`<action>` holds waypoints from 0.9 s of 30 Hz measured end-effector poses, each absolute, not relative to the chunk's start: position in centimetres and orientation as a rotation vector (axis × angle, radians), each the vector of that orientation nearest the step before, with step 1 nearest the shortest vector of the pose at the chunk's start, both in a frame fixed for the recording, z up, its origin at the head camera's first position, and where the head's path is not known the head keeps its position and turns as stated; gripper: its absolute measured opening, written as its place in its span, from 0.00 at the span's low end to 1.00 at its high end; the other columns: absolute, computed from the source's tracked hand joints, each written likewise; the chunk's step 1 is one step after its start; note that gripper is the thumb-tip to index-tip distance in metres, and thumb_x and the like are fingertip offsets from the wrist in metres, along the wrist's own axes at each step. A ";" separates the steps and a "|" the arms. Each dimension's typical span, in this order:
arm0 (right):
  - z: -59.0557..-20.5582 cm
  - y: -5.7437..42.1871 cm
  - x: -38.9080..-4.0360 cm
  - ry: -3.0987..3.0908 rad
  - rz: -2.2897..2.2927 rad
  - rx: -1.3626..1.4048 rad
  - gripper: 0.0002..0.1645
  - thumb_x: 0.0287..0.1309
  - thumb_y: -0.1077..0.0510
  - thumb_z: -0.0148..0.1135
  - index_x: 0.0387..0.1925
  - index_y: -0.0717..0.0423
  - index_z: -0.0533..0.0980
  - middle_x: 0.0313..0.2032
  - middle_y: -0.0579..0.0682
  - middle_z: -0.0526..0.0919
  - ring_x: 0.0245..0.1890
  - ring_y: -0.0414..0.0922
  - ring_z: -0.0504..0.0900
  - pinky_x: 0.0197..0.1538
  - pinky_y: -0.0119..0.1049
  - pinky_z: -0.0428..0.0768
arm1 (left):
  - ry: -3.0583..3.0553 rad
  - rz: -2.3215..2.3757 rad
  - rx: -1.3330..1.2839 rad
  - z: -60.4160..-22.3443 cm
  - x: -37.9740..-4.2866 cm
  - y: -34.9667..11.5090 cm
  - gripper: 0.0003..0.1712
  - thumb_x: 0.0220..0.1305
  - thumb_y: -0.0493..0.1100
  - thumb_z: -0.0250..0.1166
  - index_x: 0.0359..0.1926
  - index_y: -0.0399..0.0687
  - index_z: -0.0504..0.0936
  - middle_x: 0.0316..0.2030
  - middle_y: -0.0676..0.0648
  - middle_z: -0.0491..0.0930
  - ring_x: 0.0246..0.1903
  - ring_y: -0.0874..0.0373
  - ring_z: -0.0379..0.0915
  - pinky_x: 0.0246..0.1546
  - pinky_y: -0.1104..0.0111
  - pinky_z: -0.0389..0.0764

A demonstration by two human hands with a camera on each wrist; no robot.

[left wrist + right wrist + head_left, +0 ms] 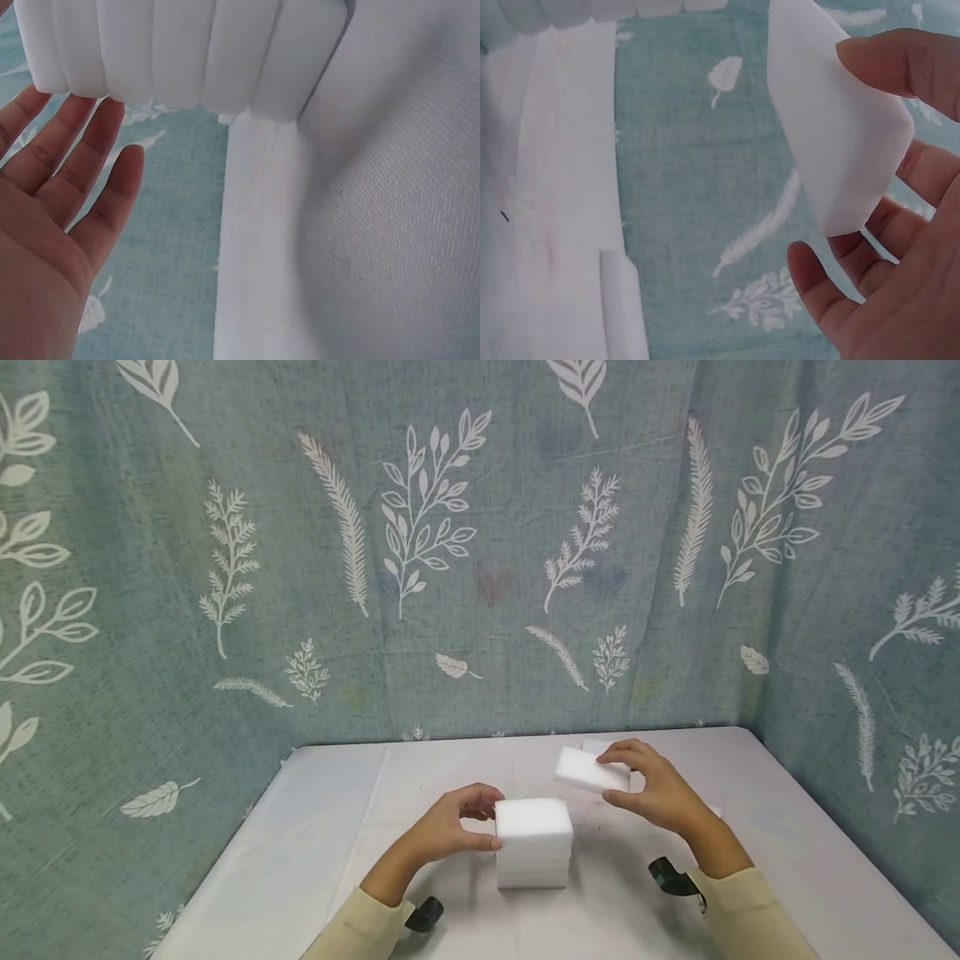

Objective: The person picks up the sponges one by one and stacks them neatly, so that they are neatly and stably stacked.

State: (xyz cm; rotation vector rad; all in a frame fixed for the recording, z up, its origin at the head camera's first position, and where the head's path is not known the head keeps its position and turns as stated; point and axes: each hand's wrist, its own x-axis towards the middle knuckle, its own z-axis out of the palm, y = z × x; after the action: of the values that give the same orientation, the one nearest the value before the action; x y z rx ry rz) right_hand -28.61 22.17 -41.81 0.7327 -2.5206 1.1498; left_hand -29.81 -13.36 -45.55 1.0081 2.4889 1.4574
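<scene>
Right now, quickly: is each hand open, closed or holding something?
Left hand: open, fingertips touching the stack of white blocks.
Right hand: holding a white block between thumb and fingers.

Head view: left arm angled toward 2 o'clock, right arm toward 10:30. Left hand: fingers loosely extended. Right hand: thumb opposing fingers, pinching.

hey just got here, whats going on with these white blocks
A person is handling white blocks with bare hands at a white-covered table. The left hand touches the side of a neat stack of blocks. The right hand holds another block between thumb and fingers, lifted off the table and apart from the stack. At least one more loose block is on the table, partly hidden behind the held one in the head view.
</scene>
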 end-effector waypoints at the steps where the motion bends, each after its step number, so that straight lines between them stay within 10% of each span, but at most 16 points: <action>1: -41.8 22.1 -28.6 -2.517 1.144 0.741 0.25 0.50 0.57 0.75 0.51 0.46 0.79 0.56 0.47 0.73 0.55 0.51 0.72 0.53 0.55 0.73 | 2.488 1.460 1.011 -45.5 -29.8 -13.4 0.33 0.49 0.51 0.78 0.56 0.52 0.77 0.46 0.57 0.80 0.47 0.54 0.77 0.53 0.60 0.76; 27: -42.1 19.5 -28.0 -2.435 1.176 0.950 0.25 0.50 0.57 0.75 0.51 0.44 0.79 0.57 0.44 0.75 0.60 0.47 0.70 0.58 0.55 0.71 | 2.473 1.469 0.991 -45.4 -29.6 -13.4 0.30 0.50 0.51 0.77 0.54 0.55 0.78 0.44 0.56 0.81 0.47 0.57 0.77 0.53 0.56 0.75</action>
State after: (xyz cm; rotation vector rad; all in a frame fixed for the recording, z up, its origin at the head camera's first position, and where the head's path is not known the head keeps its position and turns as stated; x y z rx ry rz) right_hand -28.04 19.46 -42.13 0.9503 -2.4352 1.1759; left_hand -29.64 -13.39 -45.40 0.9912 2.4726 1.4687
